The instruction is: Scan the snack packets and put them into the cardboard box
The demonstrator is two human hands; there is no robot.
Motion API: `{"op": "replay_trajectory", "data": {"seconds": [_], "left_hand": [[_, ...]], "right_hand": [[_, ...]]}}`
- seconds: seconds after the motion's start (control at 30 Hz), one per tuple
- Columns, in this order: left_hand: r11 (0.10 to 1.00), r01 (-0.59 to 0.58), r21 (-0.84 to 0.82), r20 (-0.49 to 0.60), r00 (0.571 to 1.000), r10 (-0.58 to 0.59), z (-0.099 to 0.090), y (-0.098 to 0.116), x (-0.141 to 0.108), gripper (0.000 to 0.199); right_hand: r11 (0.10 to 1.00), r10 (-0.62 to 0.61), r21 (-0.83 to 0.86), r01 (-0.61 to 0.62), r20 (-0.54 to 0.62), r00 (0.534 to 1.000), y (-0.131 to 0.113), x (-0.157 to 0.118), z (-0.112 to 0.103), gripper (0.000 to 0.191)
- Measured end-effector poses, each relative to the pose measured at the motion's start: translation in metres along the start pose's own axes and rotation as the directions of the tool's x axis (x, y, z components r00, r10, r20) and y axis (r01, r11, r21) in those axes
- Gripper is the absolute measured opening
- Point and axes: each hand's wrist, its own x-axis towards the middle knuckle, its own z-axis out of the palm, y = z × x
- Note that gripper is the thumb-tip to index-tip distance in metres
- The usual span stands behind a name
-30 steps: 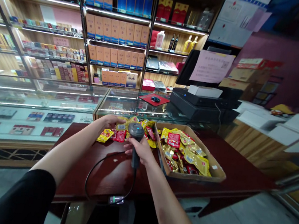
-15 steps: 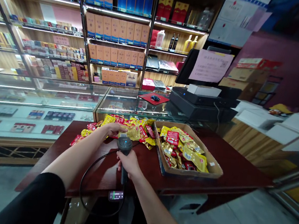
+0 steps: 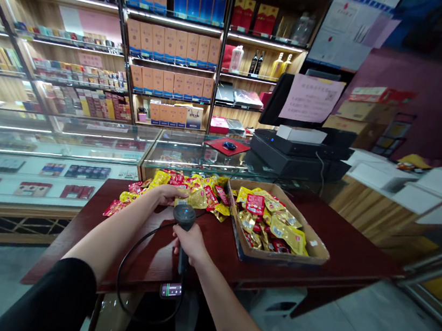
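Nearest you, a phone (image 3: 171, 290) with a lit screen sits by the near edge of the dark red desk (image 3: 356, 248), and a black cable (image 3: 123, 261) loops to its left. Just beyond it, your right hand (image 3: 192, 242) is wrapped around the handle of a dark scanner (image 3: 184, 215), which stands roughly upright with its head at the top and a small blue light on it. A little farther out, your left hand (image 3: 165, 195) has its grip pinching the left end of a gold packet (image 3: 197, 199), just beyond the scanner's head; your fingers partly hide that end, and whether the packet rests on the things under it is hard to tell. Around and behind it spreads a loose pile of red and yellow packets (image 3: 160, 179), reaching left past your wrist. To the right of the pile, just beside it, you have an open cardboard box (image 3: 320, 249) filled with more gold, yellow and red packets. Past the desk is a glass case (image 3: 177, 155), with a mouse (image 3: 229, 145) on a red mat (image 3: 243, 148); farther back, lit shelves (image 3: 175, 21) carry boxes and bottles.
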Motion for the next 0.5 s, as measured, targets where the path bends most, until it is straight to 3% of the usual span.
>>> {"op": "replay_trajectory", "data": {"seconds": [0.23, 0.4, 0.5], "left_hand": [[1.000, 0.002, 0.001, 0.007, 1.000, -0.002, 0.000, 0.001, -0.003, 0.030], [0.996, -0.016, 0.090, -0.080, 0.997, 0.023, 0.002, 0.006, -0.013, 0.028], [0.998, -0.002, 0.062, -0.064, 0.998, 0.006, 0.002, 0.006, -0.012, 0.026]], "right_hand": [[1.000, 0.001, 0.026, -0.001, -0.001, 1.000, -0.002, 0.000, 0.002, 0.010], [0.999, 0.041, -0.005, -0.041, -0.009, 0.999, -0.007, 0.000, 0.002, 0.009], [0.998, 0.055, -0.009, -0.055, -0.003, 0.999, -0.009, -0.002, 0.003, 0.009]]}}
